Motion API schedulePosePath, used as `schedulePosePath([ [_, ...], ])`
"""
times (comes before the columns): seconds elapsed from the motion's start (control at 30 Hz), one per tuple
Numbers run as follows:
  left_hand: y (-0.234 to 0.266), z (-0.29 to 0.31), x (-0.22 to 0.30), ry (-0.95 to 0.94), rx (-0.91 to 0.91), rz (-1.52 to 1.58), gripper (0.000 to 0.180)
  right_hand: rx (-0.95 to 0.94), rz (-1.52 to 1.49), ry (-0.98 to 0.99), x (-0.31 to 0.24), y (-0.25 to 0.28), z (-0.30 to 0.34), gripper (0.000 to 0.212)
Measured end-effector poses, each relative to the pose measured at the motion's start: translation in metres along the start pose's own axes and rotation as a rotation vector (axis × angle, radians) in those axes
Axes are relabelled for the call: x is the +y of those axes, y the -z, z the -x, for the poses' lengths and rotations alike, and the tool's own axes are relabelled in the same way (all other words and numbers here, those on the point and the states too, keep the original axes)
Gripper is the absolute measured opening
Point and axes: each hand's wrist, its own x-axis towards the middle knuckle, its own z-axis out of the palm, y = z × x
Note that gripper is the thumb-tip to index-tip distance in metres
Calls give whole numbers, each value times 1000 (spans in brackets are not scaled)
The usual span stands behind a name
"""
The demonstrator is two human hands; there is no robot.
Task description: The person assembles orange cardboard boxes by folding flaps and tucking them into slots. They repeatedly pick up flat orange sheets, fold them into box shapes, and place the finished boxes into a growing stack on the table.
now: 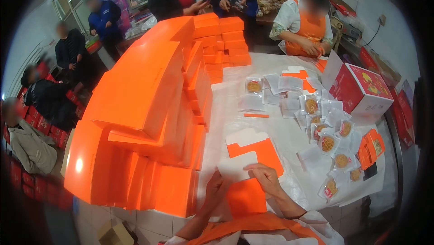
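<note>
A flat orange carton blank [254, 168] with a white inner side lies on the white table [289, 141] in front of me. My left hand [216, 190] holds its near left edge. My right hand [266, 176] presses on its white flap, fingers curled over the fold. Several clear packets holding round golden pastries [327, 143] lie scattered to the right of the blank.
A tall heap of folded orange boxes [149, 114] fills the table's left half. A red printed carton [361, 89] stands at the right. A person in an orange apron [304, 19] works at the far end; others stand or sit at left and back.
</note>
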Motion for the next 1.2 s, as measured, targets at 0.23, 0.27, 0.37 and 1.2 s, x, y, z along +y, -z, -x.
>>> schedulePosePath([
  [0.23,-33,-1,19,-1,436,391,27,251,-497,21,-4,-19,-2,30],
  [0.27,-30,-1,10,-90,361,261,26,159,-455,12,4,-12,-1,28],
  [0.37,-23,1,3,-182,236,46,25,37,-200,121,6,-6,2,25],
  [1.2,-22,4,16,-99,231,-111,10,112,-105,69,24,-1,6,8],
])
